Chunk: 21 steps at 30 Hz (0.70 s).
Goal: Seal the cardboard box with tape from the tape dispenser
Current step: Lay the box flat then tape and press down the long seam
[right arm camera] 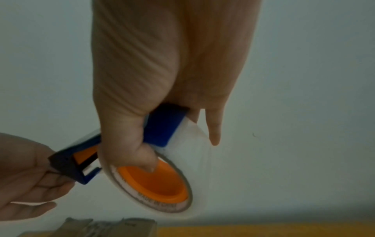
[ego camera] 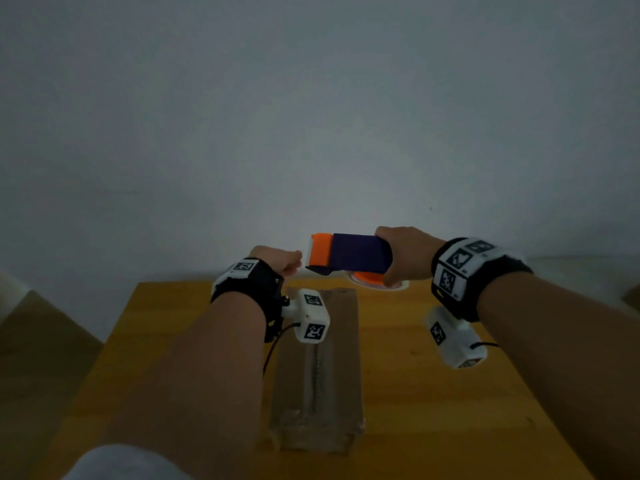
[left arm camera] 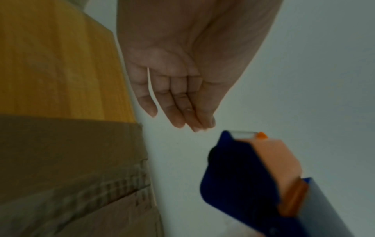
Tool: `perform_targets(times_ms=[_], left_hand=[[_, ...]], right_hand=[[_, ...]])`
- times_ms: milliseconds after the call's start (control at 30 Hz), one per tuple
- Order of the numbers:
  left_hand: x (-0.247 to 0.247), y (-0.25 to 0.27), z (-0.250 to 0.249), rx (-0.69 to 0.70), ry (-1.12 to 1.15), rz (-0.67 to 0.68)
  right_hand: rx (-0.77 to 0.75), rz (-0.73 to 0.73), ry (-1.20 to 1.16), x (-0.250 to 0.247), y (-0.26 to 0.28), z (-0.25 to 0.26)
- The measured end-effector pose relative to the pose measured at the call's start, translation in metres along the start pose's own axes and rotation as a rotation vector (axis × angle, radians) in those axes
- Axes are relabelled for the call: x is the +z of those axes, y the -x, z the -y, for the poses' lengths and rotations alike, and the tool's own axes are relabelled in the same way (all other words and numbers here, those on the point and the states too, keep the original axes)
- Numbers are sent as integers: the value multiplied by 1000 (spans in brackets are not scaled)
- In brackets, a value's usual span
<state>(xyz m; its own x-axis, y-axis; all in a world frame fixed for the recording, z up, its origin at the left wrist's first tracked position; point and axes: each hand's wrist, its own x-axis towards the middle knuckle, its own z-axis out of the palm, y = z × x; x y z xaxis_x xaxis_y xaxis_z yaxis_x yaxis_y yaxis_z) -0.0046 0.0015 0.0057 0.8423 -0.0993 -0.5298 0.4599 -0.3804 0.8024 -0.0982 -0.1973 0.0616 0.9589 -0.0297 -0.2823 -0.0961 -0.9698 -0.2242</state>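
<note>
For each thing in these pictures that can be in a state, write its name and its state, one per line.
cardboard box: flaps closed, lying on the table, old tape along its seam.
tape dispenser: lifted above the table's far edge, gripped by the right hand.
tape roll: loaded in the dispenser.
left hand: fingers relaxed, at the dispenser's cutter end, holding nothing.

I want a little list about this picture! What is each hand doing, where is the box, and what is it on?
right hand: grips the blue and orange tape dispenser, held up in the air
left hand: fingers reach toward the dispenser's front end, holding nothing
cardboard box: lies shut on the table, below both hands
table: yellow wood
tape on box: cannot tell
</note>
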Motion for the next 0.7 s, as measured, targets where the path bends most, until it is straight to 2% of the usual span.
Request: perform_targets(times_ms=[167,300,467,633,700], left_hand=[[-20,-9,29,-28,-20,-90],[-27,-14,44,-69,-77,-45],[-22,-17,46,-91,-187,-81],[-20,-17,41,-88,-216,-101],[-17,-16,40,-91,-262,-100]], right_hand=[[54,77,130,11,3,-16],[128,123,273,5,9,-38],[168,127,418,10,-5,-35],[182,133,416,15,-7,-35],[180,94,296,18,-8,-42]])
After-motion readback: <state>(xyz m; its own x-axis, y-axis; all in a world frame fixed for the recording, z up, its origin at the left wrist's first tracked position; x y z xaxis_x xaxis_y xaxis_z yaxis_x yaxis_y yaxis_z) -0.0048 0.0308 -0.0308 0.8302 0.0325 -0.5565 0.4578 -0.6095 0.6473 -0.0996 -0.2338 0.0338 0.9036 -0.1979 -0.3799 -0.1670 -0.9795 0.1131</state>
